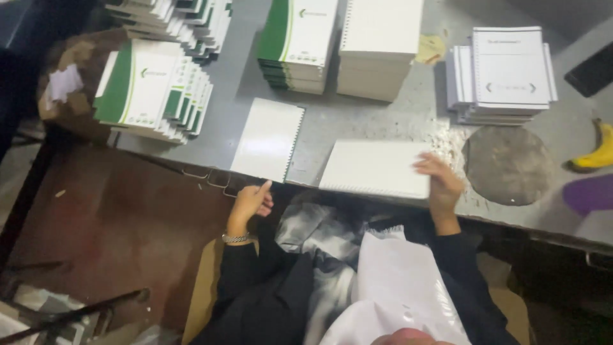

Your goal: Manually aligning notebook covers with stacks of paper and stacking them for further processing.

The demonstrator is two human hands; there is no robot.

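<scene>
**Hands at the near edge of a grey work table stacked with notebooks**

While the right hand (439, 182) rests on the right end of a white spiral-bound pad (375, 168), its fingers lie spread and slightly curled over the pad's top right corner, pressing on it rather than clamped round it; the dark-sleeved forearm rises to it from below. The pad lies flat at the table's (396, 118) near edge, its wire spine along the near side.

The left hand (251, 201) hangs off the table, just below its near edge, loosely curled with the thumb raised, fingers together and holding nothing; a metal wristwatch (235, 238) sits on the wrist.

Other items:
- A second white pad (268, 138), flat, near the left hand, overhanging the near edge, spine on its right side.
- A fanned stack of green-and-white covers (153, 89) at the left edge.
- A squared stack of green-and-white covers (297, 43) towards the far edge, with a tall block of plain white pads (379, 46) just beside it.
- A stack of white printed notebooks (504, 73) towards the far right.
- A round grey disc (509, 165), just right of the right hand.
- A banana (597, 150) at the right edge.
- Paper crumbs (447, 137) scattered between pad and disc.
</scene>
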